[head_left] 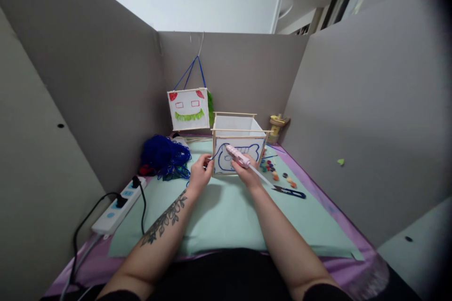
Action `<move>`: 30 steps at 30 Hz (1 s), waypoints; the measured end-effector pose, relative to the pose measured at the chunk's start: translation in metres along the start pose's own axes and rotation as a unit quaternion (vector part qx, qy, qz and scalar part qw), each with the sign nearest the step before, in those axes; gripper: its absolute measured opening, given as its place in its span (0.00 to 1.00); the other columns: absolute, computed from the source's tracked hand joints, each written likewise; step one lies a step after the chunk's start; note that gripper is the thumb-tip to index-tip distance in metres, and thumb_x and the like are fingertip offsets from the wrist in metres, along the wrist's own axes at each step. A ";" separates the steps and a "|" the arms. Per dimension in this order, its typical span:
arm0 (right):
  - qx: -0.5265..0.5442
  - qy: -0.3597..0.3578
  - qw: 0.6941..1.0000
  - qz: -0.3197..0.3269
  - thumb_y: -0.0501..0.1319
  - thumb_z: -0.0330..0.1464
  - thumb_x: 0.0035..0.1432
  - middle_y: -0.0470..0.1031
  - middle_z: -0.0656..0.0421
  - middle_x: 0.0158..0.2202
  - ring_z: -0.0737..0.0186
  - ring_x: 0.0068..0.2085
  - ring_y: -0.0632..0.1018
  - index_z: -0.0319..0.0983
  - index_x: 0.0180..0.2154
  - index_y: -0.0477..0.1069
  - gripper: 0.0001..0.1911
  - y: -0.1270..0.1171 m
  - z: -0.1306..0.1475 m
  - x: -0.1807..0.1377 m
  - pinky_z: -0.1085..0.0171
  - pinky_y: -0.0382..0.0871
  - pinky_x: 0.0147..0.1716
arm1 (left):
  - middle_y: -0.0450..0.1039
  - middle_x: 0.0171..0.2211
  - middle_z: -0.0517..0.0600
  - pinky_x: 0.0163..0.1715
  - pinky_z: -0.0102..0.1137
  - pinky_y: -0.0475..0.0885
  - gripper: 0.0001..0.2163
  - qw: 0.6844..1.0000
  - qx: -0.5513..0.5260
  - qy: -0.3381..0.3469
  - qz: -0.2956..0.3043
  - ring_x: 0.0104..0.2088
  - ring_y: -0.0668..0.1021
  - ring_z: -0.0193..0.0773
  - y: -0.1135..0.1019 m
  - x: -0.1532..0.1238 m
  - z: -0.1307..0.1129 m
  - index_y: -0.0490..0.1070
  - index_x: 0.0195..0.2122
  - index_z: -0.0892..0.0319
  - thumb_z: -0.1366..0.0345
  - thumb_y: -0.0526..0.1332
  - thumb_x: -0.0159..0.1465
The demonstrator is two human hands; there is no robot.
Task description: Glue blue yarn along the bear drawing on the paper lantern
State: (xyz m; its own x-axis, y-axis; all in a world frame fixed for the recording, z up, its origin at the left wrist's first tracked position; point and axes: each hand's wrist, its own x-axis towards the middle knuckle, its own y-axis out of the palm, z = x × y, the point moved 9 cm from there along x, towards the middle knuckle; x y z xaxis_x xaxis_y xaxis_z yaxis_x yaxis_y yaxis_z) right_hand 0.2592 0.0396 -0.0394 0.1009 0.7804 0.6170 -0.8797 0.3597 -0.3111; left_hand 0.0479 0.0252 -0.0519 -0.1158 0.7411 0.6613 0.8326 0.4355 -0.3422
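My right hand point(247, 172) is wrapped round a pink hot glue gun point(237, 155), and a long white glue stick point(261, 176) sticks out of its back. The gun's nozzle is at the front panel of a white box lantern point(239, 132) framed with thin wooden sticks. Blue cord outlines an animal head on that panel. At the panel's left edge, my left hand point(202, 170) pinches a blue cord point(218, 151) that runs up to the outline near the nozzle. Part of the drawing is hidden behind the gun and my right hand.
A finished-looking lantern point(189, 109) with a face hangs at the back. A blue cord heap point(164, 156) and a power strip point(118, 207) lie left. Thread snips point(289, 192), small coloured pompoms point(267, 166) and a tape roll stand point(277, 127) are right. Grey partitions point(233, 73) enclose the table.
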 end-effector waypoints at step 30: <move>0.001 -0.008 1.000 0.021 0.62 0.40 0.49 0.74 0.57 0.30 0.58 0.33 0.75 0.40 0.29 0.71 0.10 0.000 0.005 -0.003 0.62 0.68 0.34 | 0.77 0.30 0.48 0.31 0.27 0.71 0.07 1.000 0.004 -0.021 -0.018 0.30 0.78 0.34 -0.003 0.003 0.007 0.71 0.41 0.58 0.65 0.57 0.63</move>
State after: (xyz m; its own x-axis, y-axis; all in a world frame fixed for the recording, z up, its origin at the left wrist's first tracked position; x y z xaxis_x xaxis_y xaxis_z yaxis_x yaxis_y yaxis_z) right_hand 0.2567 0.0344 -0.0377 0.0566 0.7860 0.6157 -0.8835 0.3267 -0.3358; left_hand 0.0410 0.0294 -0.0532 -0.1690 0.7456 0.6446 0.8228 0.4667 -0.3242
